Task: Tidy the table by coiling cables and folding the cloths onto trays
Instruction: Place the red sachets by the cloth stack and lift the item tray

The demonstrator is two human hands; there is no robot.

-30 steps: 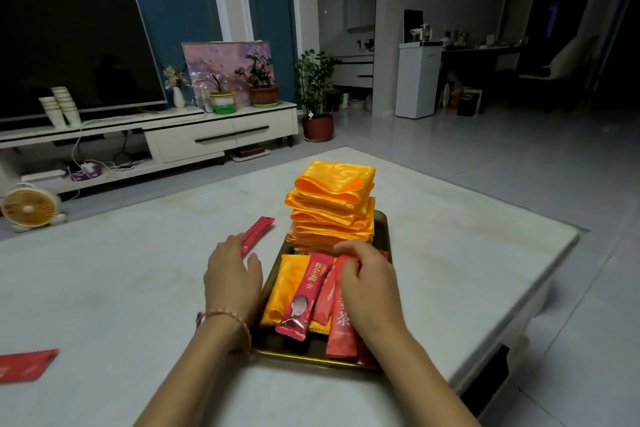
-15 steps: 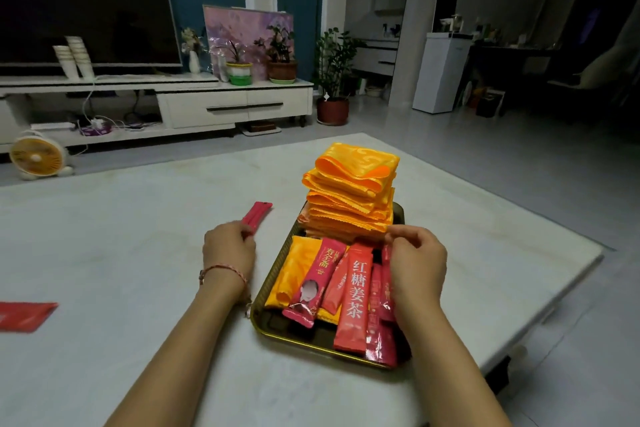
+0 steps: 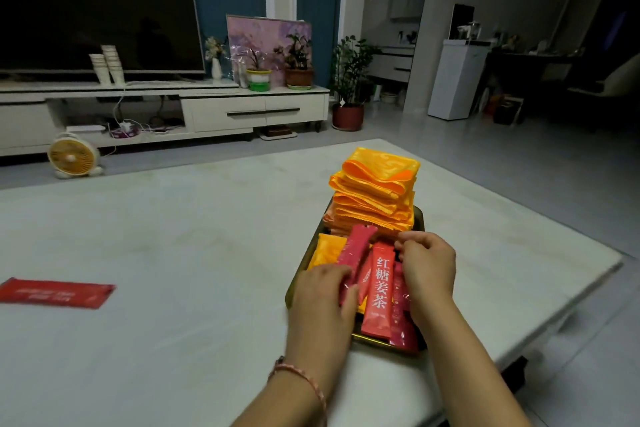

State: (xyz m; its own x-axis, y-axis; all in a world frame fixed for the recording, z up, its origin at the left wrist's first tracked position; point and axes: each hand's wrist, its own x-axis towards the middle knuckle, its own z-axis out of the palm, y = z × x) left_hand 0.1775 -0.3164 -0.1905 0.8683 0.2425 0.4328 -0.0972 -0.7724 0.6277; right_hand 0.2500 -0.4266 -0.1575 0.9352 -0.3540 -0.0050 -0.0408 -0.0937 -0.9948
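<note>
The cloths [image 3: 377, 191] sit folded in a tall orange stack on the far end of the tray [image 3: 419, 222], the top one doubled over with its fold facing the near side; the tray lies lengthwise on the table [image 3: 173, 253], towards the right edge and close to the near edge; its near end holds a row of sachets lying side by side, with a flat yellow fold [image 3: 327, 251] at the tray's left rim; the lettered sachet [image 3: 379, 291] lies in the middle, white characters running down its red face; the left hand [image 3: 322, 291] reaches in over the tray's left rim and grips the pink sachet [image 3: 356, 248], fingers curled over its near half, the far end pointing at the foot of the stack; the right hand [image 3: 427, 270] is over the tray's right side, fingers curled and fingertips pinched on the far end of the dark sachet [image 3: 401, 315], which lies just right of the lettered one; the two hands are close, apart, with the lettered sachet between them; a bracelet [image 3: 301, 374] circles the left wrist; a red packet [image 3: 55, 293] lies flat at the table's left edge, well apart from the tray; beyond the far edge stand a fan [image 3: 72, 156] on the floor, a low cabinet [image 3: 256, 111] with potted plants, and a dark TV [image 3: 97, 7]
</note>
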